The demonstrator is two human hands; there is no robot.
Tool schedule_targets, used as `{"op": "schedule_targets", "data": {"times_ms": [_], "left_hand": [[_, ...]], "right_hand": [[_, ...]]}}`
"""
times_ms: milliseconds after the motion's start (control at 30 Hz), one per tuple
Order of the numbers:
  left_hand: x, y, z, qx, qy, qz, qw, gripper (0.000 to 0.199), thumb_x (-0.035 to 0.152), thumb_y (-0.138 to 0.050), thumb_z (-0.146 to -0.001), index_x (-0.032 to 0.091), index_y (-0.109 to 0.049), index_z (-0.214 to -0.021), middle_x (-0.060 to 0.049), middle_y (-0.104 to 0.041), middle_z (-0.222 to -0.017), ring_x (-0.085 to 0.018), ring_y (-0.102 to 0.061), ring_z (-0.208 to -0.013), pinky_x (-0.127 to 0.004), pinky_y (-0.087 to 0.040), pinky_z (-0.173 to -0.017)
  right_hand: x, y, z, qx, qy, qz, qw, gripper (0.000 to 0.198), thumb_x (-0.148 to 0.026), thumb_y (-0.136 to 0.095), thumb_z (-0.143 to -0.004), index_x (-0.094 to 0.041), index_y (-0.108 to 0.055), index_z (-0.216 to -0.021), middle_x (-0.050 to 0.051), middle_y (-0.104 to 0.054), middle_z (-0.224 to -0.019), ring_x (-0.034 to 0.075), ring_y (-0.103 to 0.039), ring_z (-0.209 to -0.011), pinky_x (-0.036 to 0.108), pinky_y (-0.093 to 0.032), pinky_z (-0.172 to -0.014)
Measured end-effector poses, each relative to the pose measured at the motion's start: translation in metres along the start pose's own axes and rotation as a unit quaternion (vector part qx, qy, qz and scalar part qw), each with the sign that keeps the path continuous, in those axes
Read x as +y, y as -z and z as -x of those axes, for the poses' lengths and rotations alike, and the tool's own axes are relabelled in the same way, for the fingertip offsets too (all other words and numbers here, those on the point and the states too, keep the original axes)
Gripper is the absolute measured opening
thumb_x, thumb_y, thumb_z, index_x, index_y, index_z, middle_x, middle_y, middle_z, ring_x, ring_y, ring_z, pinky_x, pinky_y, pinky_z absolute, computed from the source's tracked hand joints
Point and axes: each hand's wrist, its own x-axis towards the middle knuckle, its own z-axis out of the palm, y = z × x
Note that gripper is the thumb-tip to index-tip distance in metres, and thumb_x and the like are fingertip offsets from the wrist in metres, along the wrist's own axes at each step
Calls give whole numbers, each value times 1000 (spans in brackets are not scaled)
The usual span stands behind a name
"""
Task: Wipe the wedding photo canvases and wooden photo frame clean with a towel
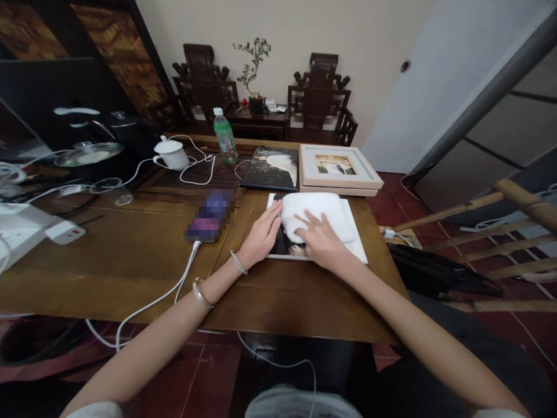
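A folded white cloth (324, 212) lies on a flat photo panel (357, 235) with pale edges and a dark picture area, near the table's right end. My right hand (324, 241) rests on top of the cloth with its fingers spread, pressing on it rather than visibly gripping it. My left hand (264, 232) lies flat along the panel's left edge, fingers stretched out and holding nothing. Most of the panel's picture is hidden by the cloth and my hands.
Behind the panel lie a dark photo board (270, 168) and stacked framed photos (337, 168). A phone (209, 215) with a white cable is to the left. Farther off stand a green bottle (225, 136), a lidded white cup (172, 154) and a clear plastic cup (114, 191).
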Motion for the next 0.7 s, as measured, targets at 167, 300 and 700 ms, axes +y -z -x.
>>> {"op": "schedule_targets", "data": {"times_ms": [167, 300, 700], "left_hand": [[2, 2, -2, 56, 9, 26, 998, 50, 38, -24, -102, 12, -50, -136, -12, -45, -148, -19, -37, -140, -41, -28, -118], [0, -1, -1, 32, 28, 9, 999, 49, 37, -26, -101, 12, -52, -134, -13, -49, -145, -21, -42, -137, -42, -31, -116], [-7, -5, 1, -59, -48, -70, 995, 41, 23, -40, -96, 10, -55, -131, -16, -51, -142, -26, -43, -136, -46, -35, -114]], "right_hand": [[-24, 0, 26, -10, 125, -50, 991, 39, 4, -44, -73, -14, -70, -96, 10, -43, -149, 36, -24, -143, 66, -19, -113], [-18, 12, 65, -34, 136, -95, 986, 42, 6, -43, -64, -18, -68, -88, 7, -46, -147, 31, -26, -143, 63, -22, -114], [34, 9, 41, 19, -94, -20, 995, 32, -1, -43, -73, -13, -63, -94, 23, -56, -133, 33, -49, -127, 51, -34, -105]]}}
